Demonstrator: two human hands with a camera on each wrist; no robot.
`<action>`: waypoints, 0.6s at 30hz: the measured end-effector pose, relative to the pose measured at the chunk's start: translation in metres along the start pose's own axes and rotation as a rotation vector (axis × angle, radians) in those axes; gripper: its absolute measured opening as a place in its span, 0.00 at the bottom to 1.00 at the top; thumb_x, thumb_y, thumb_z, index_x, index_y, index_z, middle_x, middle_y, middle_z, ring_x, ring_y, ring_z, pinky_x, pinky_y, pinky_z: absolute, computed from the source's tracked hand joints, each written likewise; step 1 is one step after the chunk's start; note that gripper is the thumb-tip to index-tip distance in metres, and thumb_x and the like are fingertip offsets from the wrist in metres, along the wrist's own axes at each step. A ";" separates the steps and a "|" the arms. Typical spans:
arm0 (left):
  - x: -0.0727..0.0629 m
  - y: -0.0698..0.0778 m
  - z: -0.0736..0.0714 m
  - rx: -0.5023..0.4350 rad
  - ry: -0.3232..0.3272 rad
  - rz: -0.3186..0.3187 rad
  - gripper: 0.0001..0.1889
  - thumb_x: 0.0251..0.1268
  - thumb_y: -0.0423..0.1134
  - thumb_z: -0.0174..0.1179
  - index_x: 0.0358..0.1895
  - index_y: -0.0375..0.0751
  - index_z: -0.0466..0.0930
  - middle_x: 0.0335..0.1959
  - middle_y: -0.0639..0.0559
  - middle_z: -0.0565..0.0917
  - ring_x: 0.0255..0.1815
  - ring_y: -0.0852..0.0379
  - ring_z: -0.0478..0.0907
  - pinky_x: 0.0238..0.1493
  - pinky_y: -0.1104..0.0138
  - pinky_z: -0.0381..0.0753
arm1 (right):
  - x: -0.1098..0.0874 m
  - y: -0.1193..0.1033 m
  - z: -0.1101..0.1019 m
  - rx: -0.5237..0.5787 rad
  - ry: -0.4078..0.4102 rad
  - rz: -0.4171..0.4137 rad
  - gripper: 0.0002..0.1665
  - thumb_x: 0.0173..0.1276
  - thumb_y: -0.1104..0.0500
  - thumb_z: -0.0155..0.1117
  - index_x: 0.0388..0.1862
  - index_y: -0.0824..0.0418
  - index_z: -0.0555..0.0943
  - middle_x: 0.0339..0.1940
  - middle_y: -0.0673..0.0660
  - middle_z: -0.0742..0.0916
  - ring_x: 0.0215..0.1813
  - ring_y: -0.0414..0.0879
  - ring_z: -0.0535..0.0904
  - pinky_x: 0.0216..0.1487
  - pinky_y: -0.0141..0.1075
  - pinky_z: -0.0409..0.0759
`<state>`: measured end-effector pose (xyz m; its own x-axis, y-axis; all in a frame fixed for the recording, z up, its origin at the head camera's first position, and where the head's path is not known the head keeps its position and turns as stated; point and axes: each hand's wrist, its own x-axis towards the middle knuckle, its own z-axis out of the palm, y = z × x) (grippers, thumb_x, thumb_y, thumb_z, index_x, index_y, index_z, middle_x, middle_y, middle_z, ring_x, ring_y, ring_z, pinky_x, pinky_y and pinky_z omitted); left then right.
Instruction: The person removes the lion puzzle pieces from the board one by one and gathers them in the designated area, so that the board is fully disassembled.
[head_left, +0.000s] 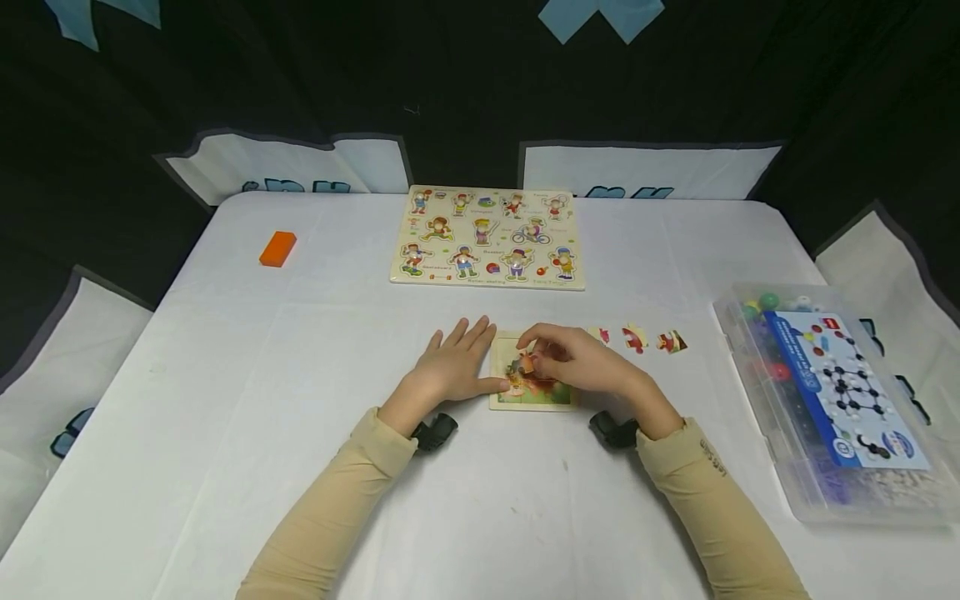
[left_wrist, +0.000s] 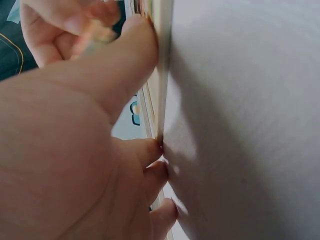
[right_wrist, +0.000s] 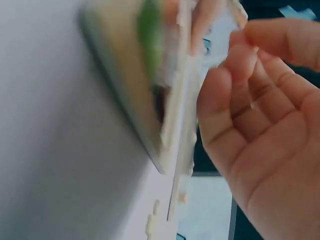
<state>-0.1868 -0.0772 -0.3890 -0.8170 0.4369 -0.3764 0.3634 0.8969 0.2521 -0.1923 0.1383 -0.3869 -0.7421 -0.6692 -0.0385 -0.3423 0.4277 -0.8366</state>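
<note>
A small wooden jigsaw puzzle (head_left: 532, 407) with a colourful picture lies on the table between the hands. My left hand (head_left: 453, 367) rests at its left side, fingers extended, the thumb over the frame's edge. In the left wrist view that thumb (left_wrist: 135, 50) touches the frame. Above the picture, my right hand (head_left: 585, 358) pinches a puzzle piece (head_left: 527, 363) between thumb and fingertips. The same piece (left_wrist: 92, 40) shows blurred in the left wrist view, tilted off the board. Several loose pieces (head_left: 634, 338) lie to the right, partly behind the right hand.
A larger wooden peg board (head_left: 487, 237) with cartoon figures lies further back. An orange block (head_left: 278, 248) sits at the far left. On the right stands a clear plastic box (head_left: 757, 400) of molecule model parts with a blue and white card (head_left: 851, 392).
</note>
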 end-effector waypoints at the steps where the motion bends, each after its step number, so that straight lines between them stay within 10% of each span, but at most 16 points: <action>1: 0.000 0.000 0.000 0.001 -0.001 -0.001 0.47 0.57 0.66 0.49 0.72 0.45 0.40 0.72 0.51 0.40 0.71 0.48 0.35 0.65 0.48 0.39 | -0.002 0.000 -0.004 0.015 -0.001 0.007 0.15 0.64 0.67 0.53 0.50 0.65 0.74 0.29 0.55 0.79 0.27 0.46 0.73 0.30 0.36 0.72; 18: 0.000 -0.002 0.002 -0.016 0.014 0.007 0.47 0.57 0.65 0.50 0.72 0.44 0.41 0.72 0.50 0.41 0.71 0.47 0.35 0.65 0.48 0.38 | -0.047 0.025 -0.068 0.022 -0.136 0.239 0.13 0.65 0.66 0.55 0.46 0.71 0.75 0.32 0.58 0.83 0.31 0.50 0.72 0.34 0.35 0.69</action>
<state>-0.1865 -0.0791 -0.3908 -0.8207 0.4420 -0.3620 0.3619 0.8925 0.2692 -0.2049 0.2217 -0.3693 -0.7159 -0.6267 -0.3079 -0.1527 0.5709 -0.8067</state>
